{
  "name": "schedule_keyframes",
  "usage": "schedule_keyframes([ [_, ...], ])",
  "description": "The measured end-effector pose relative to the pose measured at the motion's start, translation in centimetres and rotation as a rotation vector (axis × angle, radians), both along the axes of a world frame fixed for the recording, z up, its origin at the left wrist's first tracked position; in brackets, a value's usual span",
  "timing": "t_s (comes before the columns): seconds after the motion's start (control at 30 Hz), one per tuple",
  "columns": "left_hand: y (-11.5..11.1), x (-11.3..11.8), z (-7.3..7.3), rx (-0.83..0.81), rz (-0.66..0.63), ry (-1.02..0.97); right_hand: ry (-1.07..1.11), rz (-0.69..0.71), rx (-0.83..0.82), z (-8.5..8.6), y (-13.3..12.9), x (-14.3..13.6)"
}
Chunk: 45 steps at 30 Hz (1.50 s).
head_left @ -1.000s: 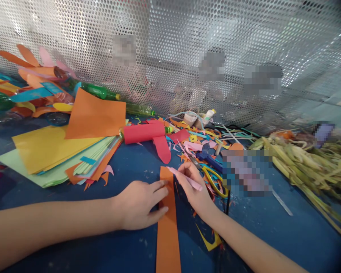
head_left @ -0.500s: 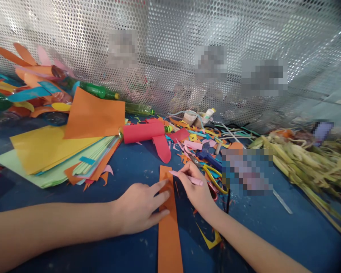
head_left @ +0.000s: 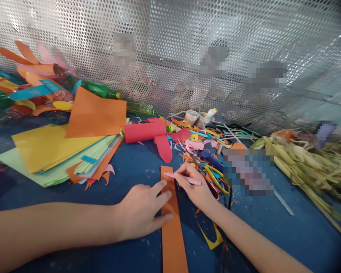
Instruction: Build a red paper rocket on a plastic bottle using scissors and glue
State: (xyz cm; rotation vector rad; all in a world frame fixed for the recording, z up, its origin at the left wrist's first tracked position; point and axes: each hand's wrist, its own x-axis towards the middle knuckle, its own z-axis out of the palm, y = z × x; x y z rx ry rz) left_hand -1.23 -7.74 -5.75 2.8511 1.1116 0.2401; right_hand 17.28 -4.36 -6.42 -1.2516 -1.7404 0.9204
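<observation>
A long orange paper strip (head_left: 173, 242) lies on the blue table, running toward the bottom edge. My left hand (head_left: 143, 210) rests with spread fingertips on the strip's upper part and left edge. My right hand (head_left: 194, 187) pinches a pink pen (head_left: 191, 181), whose tip is over the strip near its top end. Just beyond the strip lies a bottle wrapped in red paper (head_left: 144, 131), with a rounded red flap (head_left: 163, 148) pointing toward me.
Stacked colored paper (head_left: 51, 148) and an orange sheet (head_left: 98, 113) lie left. Paper scraps, yellow-handled scissors (head_left: 218, 182) and a glue gun (head_left: 211, 159) are right of center. Corn husks (head_left: 298, 163) lie far right. A perforated metal screen (head_left: 170, 49) stands behind.
The pen tip has moved left across the top of the strip with my right hand. The view has shifted slightly, and my left hand stays on the strip.
</observation>
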Motion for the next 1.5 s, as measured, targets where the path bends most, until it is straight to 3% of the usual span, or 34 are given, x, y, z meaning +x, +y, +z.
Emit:
schedule_keyframes([
  [1.5, -0.15, 0.09, -0.14, 0.022, -0.05, 0.007, 0.018, 0.086, -0.035, 0.18, -0.12, 0.0],
])
